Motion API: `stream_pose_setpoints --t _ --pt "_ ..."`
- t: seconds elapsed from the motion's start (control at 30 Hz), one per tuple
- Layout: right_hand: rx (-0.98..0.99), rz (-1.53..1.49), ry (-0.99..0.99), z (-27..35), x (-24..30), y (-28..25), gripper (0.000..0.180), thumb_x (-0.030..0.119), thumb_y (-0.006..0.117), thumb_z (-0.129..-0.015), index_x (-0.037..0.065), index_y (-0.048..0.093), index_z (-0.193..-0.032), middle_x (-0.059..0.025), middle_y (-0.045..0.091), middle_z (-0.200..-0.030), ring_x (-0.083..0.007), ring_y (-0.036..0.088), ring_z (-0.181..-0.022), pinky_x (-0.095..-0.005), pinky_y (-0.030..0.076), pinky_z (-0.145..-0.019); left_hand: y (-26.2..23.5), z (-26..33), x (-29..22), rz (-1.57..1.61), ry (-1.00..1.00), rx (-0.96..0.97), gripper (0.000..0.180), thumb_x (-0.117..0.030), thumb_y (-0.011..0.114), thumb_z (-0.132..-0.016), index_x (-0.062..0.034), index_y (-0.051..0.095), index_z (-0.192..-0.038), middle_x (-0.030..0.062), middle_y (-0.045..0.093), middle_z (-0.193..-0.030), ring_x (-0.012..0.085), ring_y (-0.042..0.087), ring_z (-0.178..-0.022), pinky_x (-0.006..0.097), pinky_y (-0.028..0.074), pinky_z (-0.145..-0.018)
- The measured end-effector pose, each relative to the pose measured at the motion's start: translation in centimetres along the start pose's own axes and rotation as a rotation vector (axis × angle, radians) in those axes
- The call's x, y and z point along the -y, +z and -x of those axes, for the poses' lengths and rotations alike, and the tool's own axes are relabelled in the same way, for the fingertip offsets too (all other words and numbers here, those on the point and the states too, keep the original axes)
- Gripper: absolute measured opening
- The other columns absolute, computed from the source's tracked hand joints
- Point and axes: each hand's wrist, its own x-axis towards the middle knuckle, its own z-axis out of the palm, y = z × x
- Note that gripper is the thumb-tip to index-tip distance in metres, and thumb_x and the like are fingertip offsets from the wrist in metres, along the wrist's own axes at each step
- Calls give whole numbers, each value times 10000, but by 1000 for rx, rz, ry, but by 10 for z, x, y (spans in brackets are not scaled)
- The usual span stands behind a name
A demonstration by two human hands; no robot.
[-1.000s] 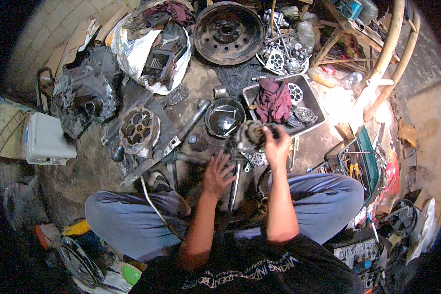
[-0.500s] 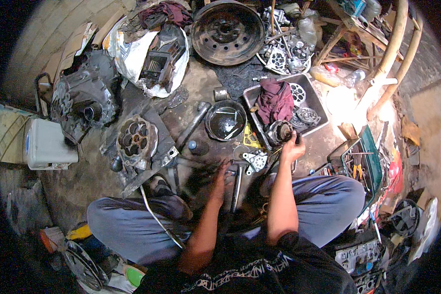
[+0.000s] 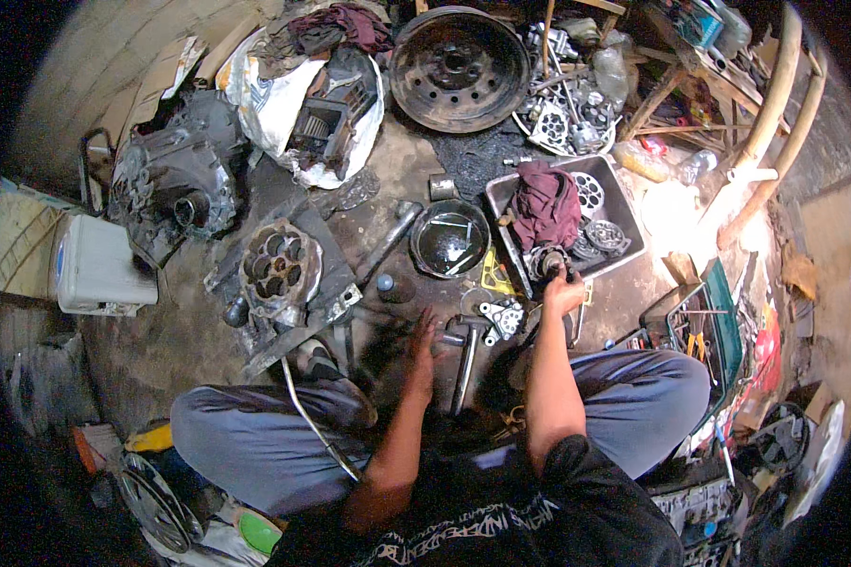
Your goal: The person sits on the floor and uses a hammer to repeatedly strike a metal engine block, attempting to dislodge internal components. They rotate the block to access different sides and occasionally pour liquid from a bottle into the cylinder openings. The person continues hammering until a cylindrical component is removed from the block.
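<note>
My right hand (image 3: 564,293) reaches over the near left corner of a grey plastic tray (image 3: 626,203), its fingers closed on a dark round metal part (image 3: 542,259). The hand hides some of that part. A maroon cloth (image 3: 547,210) lies beside it in the tray, along with a pale disc with round holes (image 3: 588,192) and a ribbed round metal part (image 3: 605,238). My left hand (image 3: 424,342) hovers low over the floor with its fingers stretched out, holding nothing. Just right of it is a hammer (image 3: 467,364), and beyond that a silver metal bracket with holes (image 3: 503,321).
A round black pan (image 3: 416,248) with liquid sits left of the tray. Farther left, a cylindrical housing with several bores (image 3: 282,267) rests on a metal plate. A wheel rim (image 3: 460,71) lies at the back; an open green toolbox (image 3: 719,302) stands at right.
The whole view has shifted, so the scene sits farther right. Relative to the tray, my right hand and the dark metal part have moved slightly left. My left hand stays near the hammer.
</note>
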Motion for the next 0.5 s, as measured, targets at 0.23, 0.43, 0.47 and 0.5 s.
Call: stream_pose_setpoints --t 0.23,0.43,0.47,0.5 --pt "46 19 4 35 43 -15 577 157 688 -844 -80 510 -1340 -318 570 -1253 -474 517 -1209 -516 399 -1040 35 46 -44 -474 546 -1 580 -137 607 -948 -20 437 -1490 197 533 -1457 308 502 -1353 379 357 -1141" --pt "546 -521 -537 112 50 23 555 141 681 -814 -33 542 -1323 -312 572 -1269 -456 537 -1194 -483 414 -1051 55 122 -105 -538 855 198 726 -154 667 -851 26 381 -1494 233 426 -1523 379 378 -1440 459 303 -1178" --pt "696 -402 -595 136 61 20 603 147 701 -803 -5 521 -1358 -310 546 -1310 -458 522 -1211 -492 414 -1056 51 139 -120 -554 794 222 781 -187 684 -833 42 351 -1500 249 388 -1542 401 372 -1437 465 293 -1186" --pt "838 -281 -653 160 74 16 654 153 720 -792 23 500 -1393 -309 521 -1350 -460 508 -1228 -501 414 -1060 48 151 -127 -528 789 226 786 -198 686 -838 41 342 -1504 253 379 -1545 405 372 -1435 466 292 -1186"
